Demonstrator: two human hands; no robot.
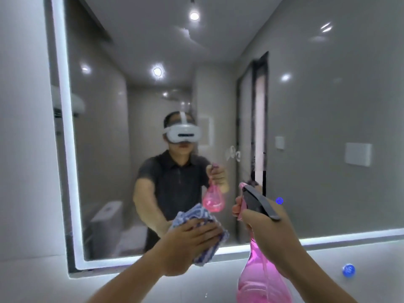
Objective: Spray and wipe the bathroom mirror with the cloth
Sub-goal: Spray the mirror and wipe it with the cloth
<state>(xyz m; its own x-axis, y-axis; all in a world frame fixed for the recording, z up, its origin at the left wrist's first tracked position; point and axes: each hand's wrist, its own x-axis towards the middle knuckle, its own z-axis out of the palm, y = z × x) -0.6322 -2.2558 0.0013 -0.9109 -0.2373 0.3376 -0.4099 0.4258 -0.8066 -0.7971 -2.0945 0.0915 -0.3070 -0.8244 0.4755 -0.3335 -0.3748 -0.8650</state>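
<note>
One pink spray bottle (262,278) of clear pink liquid in right hand (265,228).

Blue-striped cloth (202,235) against mirror (328,127); pink spray bottle (262,278) upright.

Lit mirror (328,127) on tiled wall (24,149)

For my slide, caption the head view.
Left hand presses a blue checked cloth to the lit mirror; right hand holds a pink spray bottle.
</note>
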